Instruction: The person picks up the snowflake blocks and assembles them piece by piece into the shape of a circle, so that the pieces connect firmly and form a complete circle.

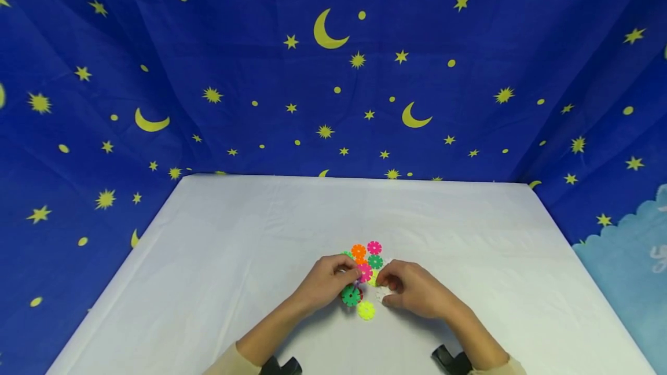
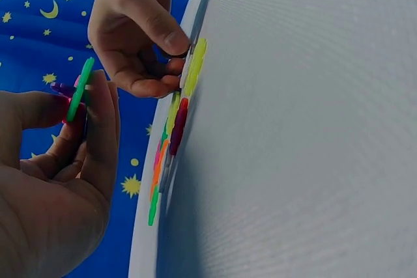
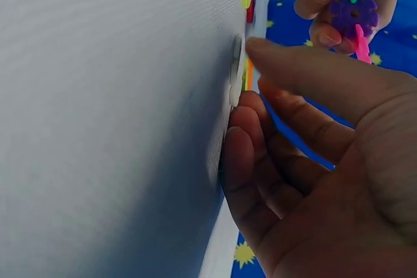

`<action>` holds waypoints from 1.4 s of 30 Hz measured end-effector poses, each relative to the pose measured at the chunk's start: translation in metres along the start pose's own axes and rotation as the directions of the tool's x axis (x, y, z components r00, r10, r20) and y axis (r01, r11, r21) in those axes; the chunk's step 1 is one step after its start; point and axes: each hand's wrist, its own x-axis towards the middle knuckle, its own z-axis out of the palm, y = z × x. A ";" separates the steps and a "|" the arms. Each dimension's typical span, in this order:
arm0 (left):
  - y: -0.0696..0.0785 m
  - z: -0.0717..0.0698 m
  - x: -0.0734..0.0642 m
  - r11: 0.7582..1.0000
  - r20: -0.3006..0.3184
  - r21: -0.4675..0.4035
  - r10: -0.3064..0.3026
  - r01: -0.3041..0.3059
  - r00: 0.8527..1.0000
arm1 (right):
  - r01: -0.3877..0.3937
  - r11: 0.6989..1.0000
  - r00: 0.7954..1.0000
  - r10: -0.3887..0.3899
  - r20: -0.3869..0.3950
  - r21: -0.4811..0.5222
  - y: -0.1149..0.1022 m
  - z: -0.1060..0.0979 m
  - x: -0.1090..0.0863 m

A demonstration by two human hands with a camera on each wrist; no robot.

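My left hand (image 1: 327, 279) pinches a small joined cluster of notched plastic discs raised over the table. A purple disc (image 3: 354, 13) shows in the right wrist view, with a green disc (image 1: 351, 296) and a pink disc (image 1: 365, 272) slotted at its edges. Lower at the tabletop, my right hand (image 1: 414, 289) has its thumb and fingertips at opposite edges of a white disc (image 3: 236, 73). Part of that white disc (image 1: 383, 293) is covered by the fingers in the head view.
Loose discs lie on the white-covered table (image 1: 234, 236) between and beyond the hands: orange (image 1: 358, 251), pink (image 1: 374, 247), green (image 1: 375, 261) and several more. A yellow disc (image 1: 366, 310) lies nearest me. A blue starry curtain (image 1: 333, 74) stands behind the table.
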 end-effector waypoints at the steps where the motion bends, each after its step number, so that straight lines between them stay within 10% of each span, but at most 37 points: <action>1: 0.000 0.000 0.000 1.000 0.003 -0.005 -0.005 0.005 1.000 | 0.002 1.000 1.000 -0.002 0.002 -0.011 0.000 0.000 0.000; 18: 0.003 0.001 -0.002 1.000 0.004 -0.012 -0.012 0.013 1.000 | 0.060 0.993 0.995 -0.068 0.079 0.098 -0.001 -0.004 -0.002; 31: 0.002 0.002 -0.002 0.999 -0.011 0.034 0.000 0.001 1.000 | 0.074 0.983 0.982 -0.044 -0.182 0.167 -0.010 -0.011 -0.002; 42: 0.001 0.003 -0.001 1.000 0.000 0.009 -0.012 0.012 1.000 | 0.100 0.971 0.968 -0.044 -0.247 0.218 -0.014 -0.010 -0.002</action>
